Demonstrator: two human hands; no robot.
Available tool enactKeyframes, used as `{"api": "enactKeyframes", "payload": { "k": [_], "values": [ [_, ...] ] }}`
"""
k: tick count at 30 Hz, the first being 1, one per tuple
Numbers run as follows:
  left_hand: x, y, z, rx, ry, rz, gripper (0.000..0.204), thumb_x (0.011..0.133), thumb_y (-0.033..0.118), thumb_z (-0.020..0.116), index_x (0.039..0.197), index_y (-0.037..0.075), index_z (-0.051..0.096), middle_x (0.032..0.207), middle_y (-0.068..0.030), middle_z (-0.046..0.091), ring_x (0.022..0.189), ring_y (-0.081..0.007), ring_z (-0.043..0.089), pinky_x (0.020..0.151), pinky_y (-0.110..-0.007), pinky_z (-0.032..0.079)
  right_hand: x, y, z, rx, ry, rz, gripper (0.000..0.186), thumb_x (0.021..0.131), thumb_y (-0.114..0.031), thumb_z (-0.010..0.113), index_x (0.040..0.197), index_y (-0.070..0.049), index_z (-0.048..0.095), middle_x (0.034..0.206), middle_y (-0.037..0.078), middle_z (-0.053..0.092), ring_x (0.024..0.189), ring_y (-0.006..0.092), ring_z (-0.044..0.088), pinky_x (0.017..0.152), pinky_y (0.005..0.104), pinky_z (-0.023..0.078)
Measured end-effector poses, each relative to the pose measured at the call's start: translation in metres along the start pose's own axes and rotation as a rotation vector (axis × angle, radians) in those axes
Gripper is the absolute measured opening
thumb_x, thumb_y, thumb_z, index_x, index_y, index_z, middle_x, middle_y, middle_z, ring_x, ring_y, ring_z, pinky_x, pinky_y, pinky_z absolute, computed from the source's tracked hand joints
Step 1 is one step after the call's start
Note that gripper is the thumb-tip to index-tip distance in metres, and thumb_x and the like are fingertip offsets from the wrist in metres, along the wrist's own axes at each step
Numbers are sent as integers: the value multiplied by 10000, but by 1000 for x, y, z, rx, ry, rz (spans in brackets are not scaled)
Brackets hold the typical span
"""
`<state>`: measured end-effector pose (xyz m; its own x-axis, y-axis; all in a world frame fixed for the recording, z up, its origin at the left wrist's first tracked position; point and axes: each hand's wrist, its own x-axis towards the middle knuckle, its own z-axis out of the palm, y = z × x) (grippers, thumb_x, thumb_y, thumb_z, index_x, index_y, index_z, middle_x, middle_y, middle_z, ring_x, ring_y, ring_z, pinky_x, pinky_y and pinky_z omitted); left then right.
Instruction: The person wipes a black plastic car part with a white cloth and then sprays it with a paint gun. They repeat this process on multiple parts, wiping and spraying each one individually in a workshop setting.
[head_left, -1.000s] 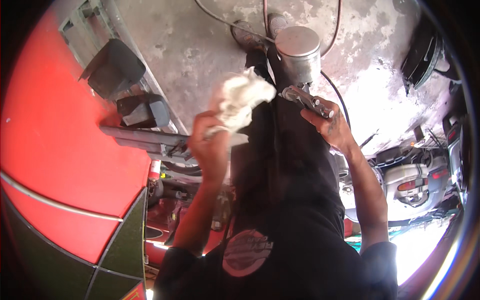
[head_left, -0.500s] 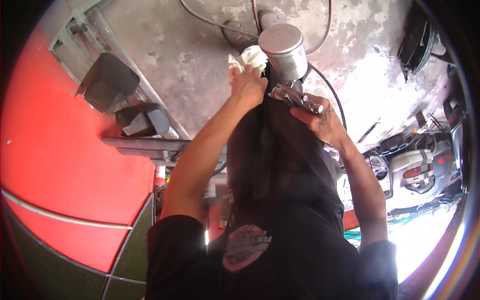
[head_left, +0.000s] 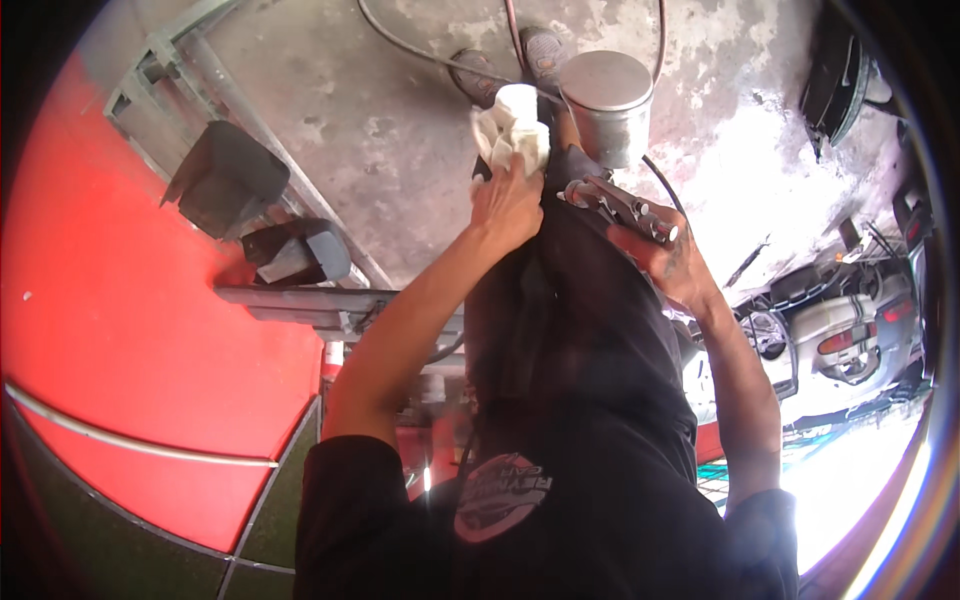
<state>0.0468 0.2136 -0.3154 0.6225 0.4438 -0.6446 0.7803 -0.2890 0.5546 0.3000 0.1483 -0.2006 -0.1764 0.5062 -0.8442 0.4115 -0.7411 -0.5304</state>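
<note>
My left hand [head_left: 508,208] is closed round a crumpled white cloth [head_left: 512,130], which bunches up beyond the fingers. In my right hand [head_left: 668,258] is a metal spray gun [head_left: 628,210], its silver knobs toward me. A round silver paint cup [head_left: 608,115] with a flat lid is just beyond the gun, seemingly joined to it; the joint itself is hard to make out. Cloth and cup are a small gap apart, both in front of my legs. The fingers of my right hand are partly hidden behind the gun.
A dark hose [head_left: 664,185] runs near the cup, and a grey hose [head_left: 410,42] crosses the worn concrete floor by my shoes. At left, a red panel [head_left: 130,330] lies beside a metal frame [head_left: 270,145] and dark plastic parts [head_left: 228,180]. Car parts [head_left: 840,325] show at right.
The spray gun and its cup have shifted right, away from the cloth. My left hand has come slightly nearer me with the cloth. The whole view has shifted a little.
</note>
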Motion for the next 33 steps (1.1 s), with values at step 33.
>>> {"api": "enactKeyframes", "payload": {
  "k": [33],
  "values": [
    [83,-114,-15,-456,290,-530,294,973,110,634,1267,102,628,1057,-220,756,936,-361,760,806,-495,585,28,2,13,-99,11,32,407,928,-102,737,1327,-159,677,1233,102,659,1141,237,619,1019,346,478]
  ]
}}
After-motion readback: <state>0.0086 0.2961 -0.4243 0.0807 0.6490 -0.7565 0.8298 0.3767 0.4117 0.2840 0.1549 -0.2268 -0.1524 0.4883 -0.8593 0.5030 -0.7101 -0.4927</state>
